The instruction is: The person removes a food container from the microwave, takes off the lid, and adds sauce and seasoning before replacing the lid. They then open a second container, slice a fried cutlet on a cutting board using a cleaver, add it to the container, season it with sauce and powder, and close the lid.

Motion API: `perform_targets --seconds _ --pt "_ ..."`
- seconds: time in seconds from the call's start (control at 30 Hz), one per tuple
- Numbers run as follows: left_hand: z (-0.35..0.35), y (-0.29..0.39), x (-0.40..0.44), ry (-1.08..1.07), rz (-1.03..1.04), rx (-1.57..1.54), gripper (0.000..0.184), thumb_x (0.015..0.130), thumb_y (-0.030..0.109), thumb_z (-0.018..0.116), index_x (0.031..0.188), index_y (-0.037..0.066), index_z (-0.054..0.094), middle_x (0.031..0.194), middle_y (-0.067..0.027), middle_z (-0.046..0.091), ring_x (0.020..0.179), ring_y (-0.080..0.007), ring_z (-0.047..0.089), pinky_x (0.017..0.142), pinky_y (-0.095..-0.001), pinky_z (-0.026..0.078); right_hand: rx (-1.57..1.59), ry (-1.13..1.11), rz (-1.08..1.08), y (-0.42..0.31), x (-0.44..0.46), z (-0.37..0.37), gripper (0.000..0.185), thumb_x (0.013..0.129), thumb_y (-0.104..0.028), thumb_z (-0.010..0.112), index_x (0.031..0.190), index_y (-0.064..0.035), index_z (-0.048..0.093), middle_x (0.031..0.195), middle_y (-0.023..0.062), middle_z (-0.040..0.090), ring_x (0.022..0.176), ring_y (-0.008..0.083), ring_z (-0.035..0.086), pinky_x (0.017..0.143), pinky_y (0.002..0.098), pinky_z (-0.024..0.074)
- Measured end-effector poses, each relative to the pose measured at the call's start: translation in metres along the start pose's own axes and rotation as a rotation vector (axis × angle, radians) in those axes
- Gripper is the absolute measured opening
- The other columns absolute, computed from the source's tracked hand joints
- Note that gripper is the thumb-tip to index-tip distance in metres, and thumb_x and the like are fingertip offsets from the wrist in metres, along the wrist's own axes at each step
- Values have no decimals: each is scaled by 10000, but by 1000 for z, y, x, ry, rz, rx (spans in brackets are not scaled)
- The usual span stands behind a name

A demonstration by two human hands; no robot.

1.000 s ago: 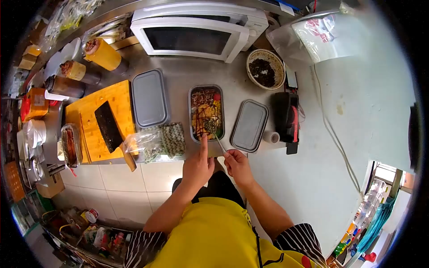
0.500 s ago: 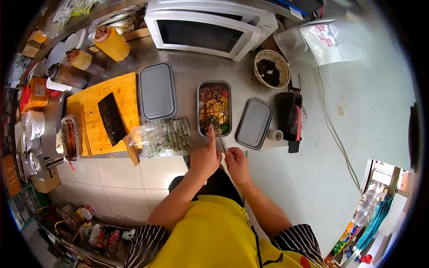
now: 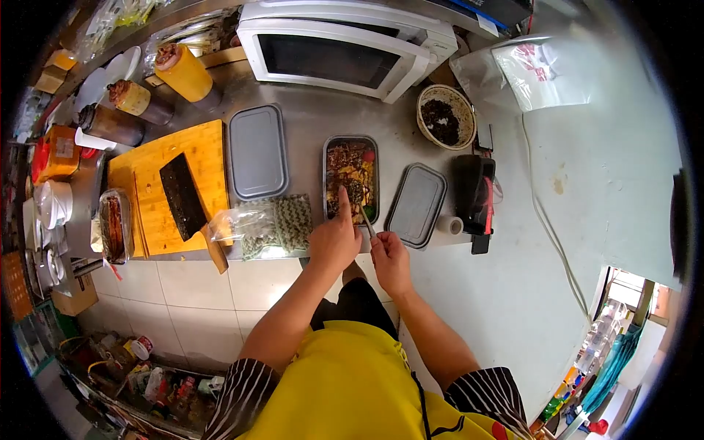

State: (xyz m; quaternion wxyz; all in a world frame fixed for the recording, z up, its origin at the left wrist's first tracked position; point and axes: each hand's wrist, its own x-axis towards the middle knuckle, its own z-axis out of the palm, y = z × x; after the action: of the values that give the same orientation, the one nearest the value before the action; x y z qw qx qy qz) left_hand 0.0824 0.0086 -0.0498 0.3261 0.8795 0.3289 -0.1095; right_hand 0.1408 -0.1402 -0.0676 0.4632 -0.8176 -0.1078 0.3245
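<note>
A rectangular black container [image 3: 325,172] of food stands in the middle of the counter, holding brown shredded pieces, yellow pieces and a red round piece. Dark flakes lie over the food. Pinched in my right hand [image 3: 391,262] is the metal handle of a spoon [image 3: 367,222]; its bowl, heaped with dark flakes, hangs over the food. My left hand [image 3: 335,242] holds nothing. Its index finger is stretched out beside the spoon's bowl, and the other fingers are curled; whether the fingertip touches the spoon I cannot tell.
Grey lids [image 3: 258,150] flank the container. To the left are a bag of dark flakes [image 3: 293,224] and a cleaver [image 3: 183,194] on a wooden board [image 3: 139,176]. Behind stand a microwave [image 3: 330,59], a bowl of dark flakes [image 3: 444,121] and sauce bottles [image 3: 187,73].
Both hands have moved slightly forward, carrying the spoon farther over the food. More dark flakes now lie across the middle of the food.
</note>
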Motion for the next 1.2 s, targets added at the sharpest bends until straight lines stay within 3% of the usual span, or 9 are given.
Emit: perform_targets --seconds 0.03,0.13,0.23,0.37,0.43,0.53,0.63,1.2 --pt "0 2 -4 -2 21 1 936 878 265 635 1572 7 62 671 -156 668 547 -345 640 496 -440 509 1 16 -39 3 -2 0 160 1014 -161 575 1014 -2 566 703 -24 541 574 51 437 501 227 358" --pt "19 -2 -19 31 91 -17 942 872 267 640 1569 -2 66 670 -163 665 557 -351 641 512 -450 512 -117 5 -28 0 -14 -9 166 1012 -163 580 1002 3 568 688 -16 545 571 54 443 501 238 362" --pt "27 0 -29 70 138 -26 945 868 265 642 1567 -8 68 666 -170 660 560 -354 639 521 -458 509 -170 6 -5 4 -24 -13 217 978 -183 596 1047 23 588 835 213 679 728 331 673 665 382 515" --pt "31 2 -26 98 176 4 861 845 189 623 1534 -78 182 592 -120 629 477 -302 596 455 -420 480 -148 17 11 10 -26 -11 205 975 -176 598 1034 20 585 838 215 682 743 357 680 672 406 520" --pt "19 9 -20 18 100 -9 908 862 226 627 1561 -17 102 647 -156 649 531 -335 620 495 -442 493 -203 31 -4 -3 -23 -11 204 974 -173 599 1026 24 582 835 214 682 746 364 679 674 410 521" --pt "8 15 -7 -3 80 -8 919 855 216 636 1567 -13 102 652 -145 651 532 -323 618 489 -437 492 -180 72 -95 -6 -12 -6 161 995 -128 592 970 28 563 686 35 584 594 90 491 536 282 417" --pt "3 13 8 -27 37 -5 913 855 212 636 1568 -15 112 660 -133 654 536 -311 619 485 -430 492 -176 69 -62 -11 -4 -6 195 972 -180 601 1005 11 583 791 211 667 715 377 659 637 426 506" --pt "27 22 -7 48 201 37 865 846 207 615 1545 -56 178 625 -121 644 503 -300 616 460 -417 488 -333 123 -122 -19 -20 -19 170 955 -160 617 998 -12 545 833 229 677 744 445 647 624 474 503"
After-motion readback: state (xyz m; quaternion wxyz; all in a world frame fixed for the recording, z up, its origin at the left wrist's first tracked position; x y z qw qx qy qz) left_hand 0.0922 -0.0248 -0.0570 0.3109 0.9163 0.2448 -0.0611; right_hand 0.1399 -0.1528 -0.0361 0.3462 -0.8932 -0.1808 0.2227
